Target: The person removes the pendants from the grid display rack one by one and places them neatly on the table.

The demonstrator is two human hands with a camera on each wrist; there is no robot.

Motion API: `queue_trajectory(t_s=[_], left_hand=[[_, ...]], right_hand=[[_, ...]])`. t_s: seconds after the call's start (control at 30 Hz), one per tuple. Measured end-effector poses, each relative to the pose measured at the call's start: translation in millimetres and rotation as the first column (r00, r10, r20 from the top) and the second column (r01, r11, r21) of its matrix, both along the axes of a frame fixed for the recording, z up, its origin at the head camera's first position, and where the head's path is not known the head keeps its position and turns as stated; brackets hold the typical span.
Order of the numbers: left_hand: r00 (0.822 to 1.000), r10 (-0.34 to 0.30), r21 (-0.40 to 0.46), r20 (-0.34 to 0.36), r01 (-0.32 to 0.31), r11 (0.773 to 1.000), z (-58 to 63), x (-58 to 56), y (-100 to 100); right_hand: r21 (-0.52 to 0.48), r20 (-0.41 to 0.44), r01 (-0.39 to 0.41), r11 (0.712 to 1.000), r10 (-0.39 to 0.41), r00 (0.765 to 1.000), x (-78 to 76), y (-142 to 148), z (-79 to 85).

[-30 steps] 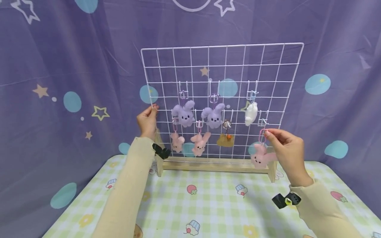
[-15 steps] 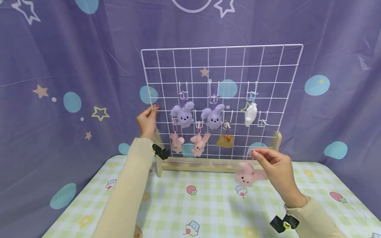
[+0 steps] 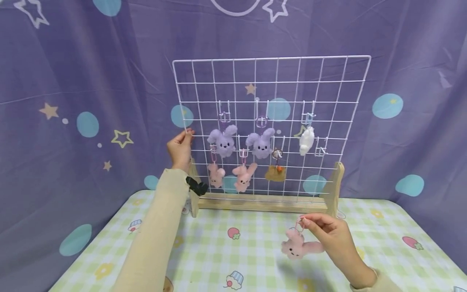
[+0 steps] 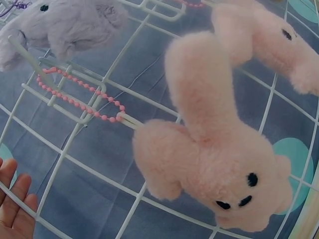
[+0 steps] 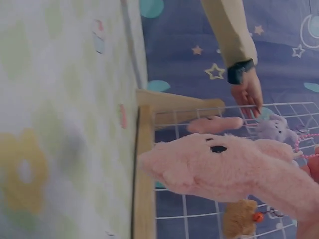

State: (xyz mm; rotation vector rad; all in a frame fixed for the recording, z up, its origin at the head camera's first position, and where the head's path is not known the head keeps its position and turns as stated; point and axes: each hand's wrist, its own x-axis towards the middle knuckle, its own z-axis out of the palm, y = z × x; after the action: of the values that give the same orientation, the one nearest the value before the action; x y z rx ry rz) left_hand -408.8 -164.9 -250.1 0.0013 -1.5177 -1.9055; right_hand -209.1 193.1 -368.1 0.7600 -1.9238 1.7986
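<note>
My left hand (image 3: 180, 151) holds the left edge of a white wire grid rack (image 3: 271, 59) on a wooden base. In the left wrist view, fingers (image 4: 19, 209) show behind the wire. My right hand (image 3: 335, 241) pinches the pink bead chain (image 3: 300, 224) of a pink plush bunny keychain (image 3: 294, 247), which dangles just above the table, in front of the rack. The bunny (image 5: 224, 162) fills much of the right wrist view. An unoccupied hook (image 3: 320, 152) is at the grid's lower right.
Two purple bunny keychains (image 3: 262, 145) and a white plush (image 3: 307, 141) hang in the upper row. Below hang two smaller-looking pink bunnies (image 3: 243, 178) and a brown plush (image 3: 275, 173) with an orange bell. A checked cloth covers the table (image 3: 204, 251); a purple curtain (image 3: 109, 81) hangs behind.
My right hand has carried the pink bunny keychain down, toward me and slightly left, away from the lower right hook. My left hand has stayed on the rack's edge.
</note>
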Motion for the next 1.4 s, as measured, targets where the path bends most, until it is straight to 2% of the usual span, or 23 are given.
queue_trajectory(t_s=[0.1, 0.33, 0.53, 0.93, 1.17, 1.27, 1.4], left_hand=[[1.0, 0.016, -0.006, 0.003, -0.016, 1.0, -1.2, -0.7, -1.2], [0.999, 0.028, -0.017, 0.028, -0.028, 0.999, -1.0, -2.5, -0.3], [0.999, 0.02, -0.015, 0.032, -0.019, 1.0, -0.1, -1.5, -1.0], [0.999, 0.026, -0.023, 0.02, -0.026, 0.999, -0.9, -3.4, 0.1], [1.0, 0.025, -0.013, 0.004, -0.025, 1.0, -1.2, -4.9, 1.1], [1.0, 0.024, -0.006, -0.003, -0.024, 1.0, -1.5, -5.6, 0.4], [1.0, 0.023, -0.007, 0.003, -0.023, 1.0, -2.4, -6.2, -0.2]], right_hand=[[0.008, 0.03, -0.017, 1.0, 0.017, 0.999, 4.5, -1.5, -7.4], [0.063, 0.139, -0.001, 0.998, -0.008, 0.99, 15.4, -2.4, -20.2], [0.055, 0.23, 0.042, 0.998, -0.053, 0.972, 15.1, -5.6, -27.7], [-0.106, 0.281, 0.117, 0.987, -0.083, 0.956, -6.2, 1.3, -41.7], [-0.118, 0.295, 0.123, 0.985, -0.083, 0.952, -19.6, 9.3, -44.8], [-0.1, 0.324, 0.147, 0.984, -0.108, 0.94, -27.6, 12.2, -45.9], [-0.091, 0.387, 0.182, 0.979, -0.134, 0.912, -39.0, 14.8, -48.1]])
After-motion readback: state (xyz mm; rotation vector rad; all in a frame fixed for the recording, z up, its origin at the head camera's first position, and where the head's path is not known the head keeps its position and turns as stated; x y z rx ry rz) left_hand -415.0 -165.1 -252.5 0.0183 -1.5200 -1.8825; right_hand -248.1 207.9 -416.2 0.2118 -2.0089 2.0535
